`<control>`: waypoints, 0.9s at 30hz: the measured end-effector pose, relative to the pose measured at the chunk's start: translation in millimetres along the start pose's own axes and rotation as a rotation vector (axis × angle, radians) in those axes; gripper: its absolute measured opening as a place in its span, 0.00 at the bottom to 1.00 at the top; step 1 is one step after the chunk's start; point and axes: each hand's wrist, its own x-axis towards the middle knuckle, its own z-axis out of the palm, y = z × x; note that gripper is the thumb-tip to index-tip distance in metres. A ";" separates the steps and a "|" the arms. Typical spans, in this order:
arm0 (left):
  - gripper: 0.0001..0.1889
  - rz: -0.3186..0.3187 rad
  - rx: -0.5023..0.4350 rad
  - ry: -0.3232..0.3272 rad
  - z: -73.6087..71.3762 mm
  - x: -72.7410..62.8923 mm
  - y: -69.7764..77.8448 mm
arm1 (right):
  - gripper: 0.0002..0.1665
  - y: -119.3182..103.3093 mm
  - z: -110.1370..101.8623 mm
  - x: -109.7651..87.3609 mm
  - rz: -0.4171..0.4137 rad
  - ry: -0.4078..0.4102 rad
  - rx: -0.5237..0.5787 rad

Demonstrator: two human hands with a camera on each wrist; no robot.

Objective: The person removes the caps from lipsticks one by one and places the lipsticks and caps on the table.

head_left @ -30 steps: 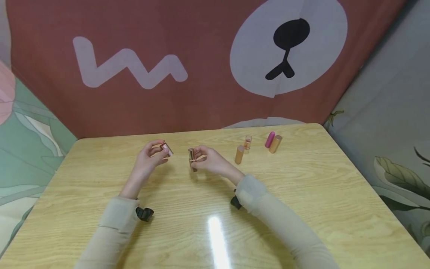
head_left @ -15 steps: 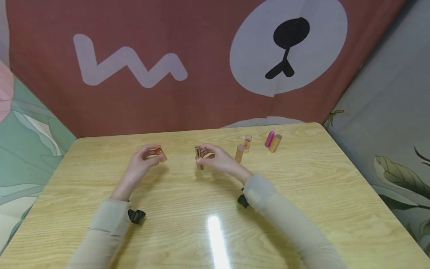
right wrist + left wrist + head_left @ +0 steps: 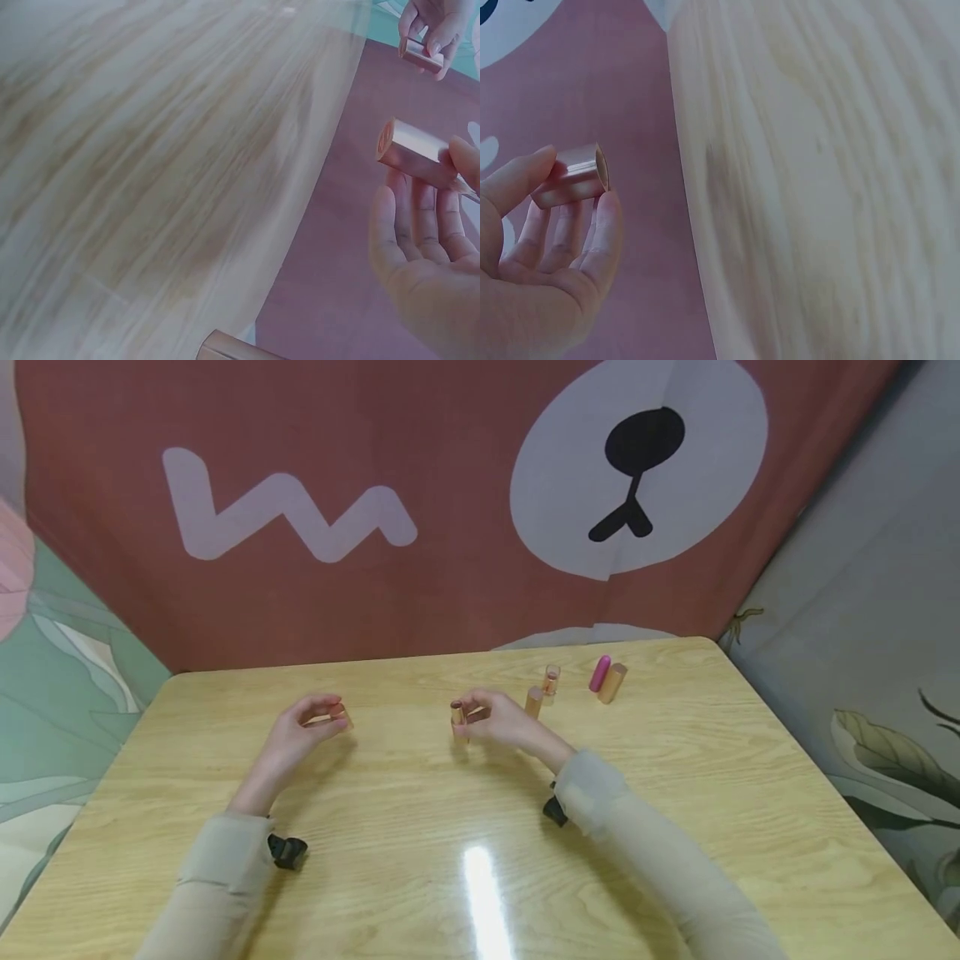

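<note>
At the left of the table, my left hand [image 3: 296, 727] pinches a short rose-gold lipstick cap [image 3: 571, 176] between thumb and fingertips. In the left wrist view its hollow end faces right, away from the palm. My right hand [image 3: 498, 717] grips a rose-gold lipstick tube [image 3: 457, 714] near the middle of the table. The right wrist view shows the lipstick tube [image 3: 416, 154] with its flat end toward the table side and the thumb over its other end. Both pieces are held up above the wood, well apart from each other.
Just behind the right hand stands a gold lipstick tube [image 3: 533, 702]. Beyond it is a small clear-and-copper piece [image 3: 551, 680]. A magenta bullet-shaped tube [image 3: 599, 673] and another gold tube [image 3: 612, 683] stand side by side at the back right. A printed cloth [image 3: 450, 593] hangs behind the table [image 3: 390, 860].
The hands have drawn apart: the left has moved left and slightly nearer with the cap, and the right has moved right with the lipstick tube. The pieces at the back right stay put.
</note>
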 end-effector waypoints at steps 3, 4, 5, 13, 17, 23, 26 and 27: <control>0.30 -0.021 0.006 -0.012 -5.2 -2.2 -4.0 | 0.18 2.0 0.3 -0.4 0.010 -0.006 -0.013; 0.30 -0.028 0.009 -0.016 -7.0 -2.7 -5.0 | 0.19 2.6 0.3 -0.5 0.014 -0.006 -0.013; 0.30 -0.032 0.019 -0.019 -8.7 -3.4 -5.7 | 0.20 3.2 0.1 -0.6 0.018 -0.006 -0.016; 0.30 -0.049 0.031 -0.038 -17.3 -5.0 -12.3 | 0.21 7.8 -2.3 -0.6 0.046 -0.020 -0.012; 0.30 -0.054 0.018 -0.044 -19.6 -3.8 -15.8 | 0.23 8.4 -4.0 -0.6 0.060 -0.024 0.002; 0.30 -0.072 0.033 -0.066 -22.3 -3.0 -21.0 | 0.20 11.3 -5.4 -2.2 0.062 -0.032 0.022; 0.31 -0.094 0.038 -0.079 -23.8 -2.3 -23.9 | 0.20 13.5 -5.8 -2.2 0.066 -0.033 0.023; 0.31 -0.100 0.036 -0.084 -24.1 -2.1 -24.8 | 0.19 14.3 -5.9 -1.9 0.069 -0.033 0.024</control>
